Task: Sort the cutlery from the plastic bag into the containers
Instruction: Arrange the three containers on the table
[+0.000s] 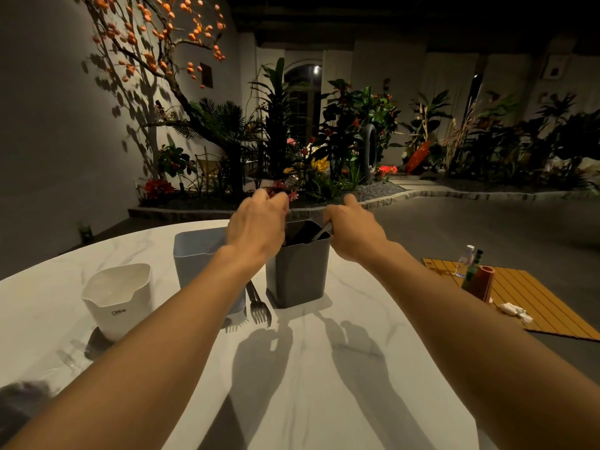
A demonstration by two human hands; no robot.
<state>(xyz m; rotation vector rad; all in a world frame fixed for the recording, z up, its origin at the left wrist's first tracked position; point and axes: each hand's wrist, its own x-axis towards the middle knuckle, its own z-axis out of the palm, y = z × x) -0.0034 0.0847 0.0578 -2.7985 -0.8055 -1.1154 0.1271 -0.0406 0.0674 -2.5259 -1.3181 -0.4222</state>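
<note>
Sorting starts from the far left, where what seems to be the plastic bag (66,358) lies crumpled at the edge of the table (324,368). Its contents are too dark and blurred to name.

Next to it stands the white container (117,297), and then the pale blue container (198,254). I cannot see inside either of them.

The left hand (256,225) hovers over the gap between the blue container and the dark grey container (298,274). Its fingers bend downward, but it is blurred, so I cannot tell if it holds something.

Two forks (258,305) lie flat on the table between these two containers, not yet sorted.

The right hand (352,233) curls its fingers around a dark utensil (323,234), with the thumb lifted. The lower end of the piece is already inside the mouth of the grey container.

To do this step well, I think the piece should go down upright and be released only when it is well inside, so that it does not catch the rim. The left hand could steady the container wall, because a light tall box may tip.

An orange mat (532,306) lies well apart on the right.
</note>
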